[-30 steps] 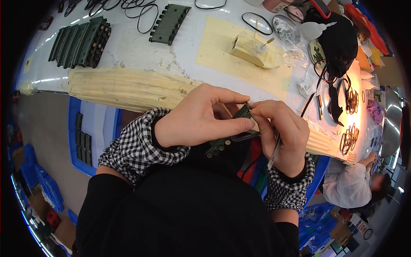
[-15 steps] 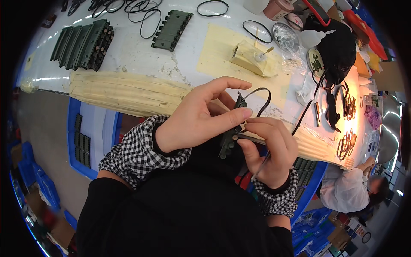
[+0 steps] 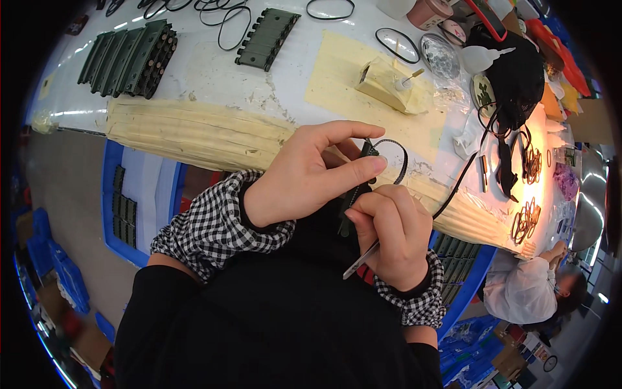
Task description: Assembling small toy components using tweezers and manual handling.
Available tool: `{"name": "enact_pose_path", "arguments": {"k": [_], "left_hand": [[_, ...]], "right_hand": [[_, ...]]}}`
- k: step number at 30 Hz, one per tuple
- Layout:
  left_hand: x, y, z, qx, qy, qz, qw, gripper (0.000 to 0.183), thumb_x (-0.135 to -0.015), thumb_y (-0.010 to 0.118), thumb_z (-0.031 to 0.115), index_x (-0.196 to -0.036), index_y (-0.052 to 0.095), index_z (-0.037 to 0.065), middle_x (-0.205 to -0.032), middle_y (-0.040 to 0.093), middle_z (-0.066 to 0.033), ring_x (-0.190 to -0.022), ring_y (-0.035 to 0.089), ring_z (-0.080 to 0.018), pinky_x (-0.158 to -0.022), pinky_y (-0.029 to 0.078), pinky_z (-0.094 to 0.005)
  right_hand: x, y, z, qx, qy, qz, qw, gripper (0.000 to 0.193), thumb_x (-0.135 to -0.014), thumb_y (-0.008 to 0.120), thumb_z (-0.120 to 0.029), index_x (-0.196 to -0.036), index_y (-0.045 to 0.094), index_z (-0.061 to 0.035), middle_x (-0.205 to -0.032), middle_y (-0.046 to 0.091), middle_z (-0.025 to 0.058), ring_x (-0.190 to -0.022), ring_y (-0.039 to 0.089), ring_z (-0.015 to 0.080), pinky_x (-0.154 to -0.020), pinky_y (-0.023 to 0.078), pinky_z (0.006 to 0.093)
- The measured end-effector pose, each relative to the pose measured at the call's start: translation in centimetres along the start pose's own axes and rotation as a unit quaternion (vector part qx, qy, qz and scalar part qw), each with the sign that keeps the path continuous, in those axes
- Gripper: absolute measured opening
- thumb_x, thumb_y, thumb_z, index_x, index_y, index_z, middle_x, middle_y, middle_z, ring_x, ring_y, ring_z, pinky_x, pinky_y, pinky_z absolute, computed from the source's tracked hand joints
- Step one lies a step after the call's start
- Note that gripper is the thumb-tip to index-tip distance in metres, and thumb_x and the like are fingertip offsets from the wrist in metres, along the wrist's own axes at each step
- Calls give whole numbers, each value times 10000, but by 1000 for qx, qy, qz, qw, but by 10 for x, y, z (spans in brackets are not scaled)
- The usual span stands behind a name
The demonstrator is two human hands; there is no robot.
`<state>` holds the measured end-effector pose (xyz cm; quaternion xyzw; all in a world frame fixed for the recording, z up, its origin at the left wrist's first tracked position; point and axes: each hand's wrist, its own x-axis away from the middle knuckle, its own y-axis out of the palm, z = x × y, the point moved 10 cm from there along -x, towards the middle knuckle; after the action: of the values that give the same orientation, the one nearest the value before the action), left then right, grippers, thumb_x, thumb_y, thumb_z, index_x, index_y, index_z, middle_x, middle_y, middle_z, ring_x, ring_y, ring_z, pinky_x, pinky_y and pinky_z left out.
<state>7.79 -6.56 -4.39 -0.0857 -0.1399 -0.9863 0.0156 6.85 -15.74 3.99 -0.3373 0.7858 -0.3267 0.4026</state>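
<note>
Close to my body, my left hand (image 3: pixel 314 170) grips a dark green plastic part (image 3: pixel 346 222), thumb on one side and fingers behind it. Small wheels along the part are mostly covered. A black toothed belt (image 3: pixel 405 162) arches off its far end in a loose loop. My right hand (image 3: pixel 395 236) is closed at the near end of the part, thumb and forefinger pinching the belt against it; the fingers hide the exact contact. Tucked in the same hand, a thin flat metal tool (image 3: pixel 360 260) sticks out toward my body.
Several similar green parts (image 3: pixel 126 58) stand at the back left, with another green part (image 3: pixel 267 39) beside black belts (image 3: pixel 234 27). A taped block (image 3: pixel 389 84) holds a small white bottle (image 3: pixel 403 84). Blue trays (image 3: pixel 113 214) sit below the table edge. At right, a co-worker (image 3: pixel 525 288) sits.
My right hand has shifted left along the part and turned, so the metal tool now points out toward my body. The part has tilted, and its wheels are less visible.
</note>
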Motion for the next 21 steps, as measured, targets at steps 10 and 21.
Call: {"name": "enact_pose_path", "arguments": {"k": [10, 21], "left_hand": [[-1, 6, 3, 11, -21, -55, 998, 487, -925, 629, 97, -1388, 486, 53, -920, 544, -16, -742, 556, -34, -657, 412, -168], [3, 13, 0, -24, -37, -109, 993, 473, -887, 672, 74, -1327, 505, 29, -932, 608, -39, -815, 604, -62, -700, 463, -197]], "right_hand": [[0, -39, 14, -74, 42, 137, 987, 266, -773, 758, -158, -1009, 684, -62, -910, 599, 97, -734, 621, 200, -597, 485, 291], [-11, -23, 56, -161, 132, 54, 977, 138, -788, 707, 31, -909, 680, -28, -816, 673, 71, -596, 587, 140, -502, 424, 250]]}}
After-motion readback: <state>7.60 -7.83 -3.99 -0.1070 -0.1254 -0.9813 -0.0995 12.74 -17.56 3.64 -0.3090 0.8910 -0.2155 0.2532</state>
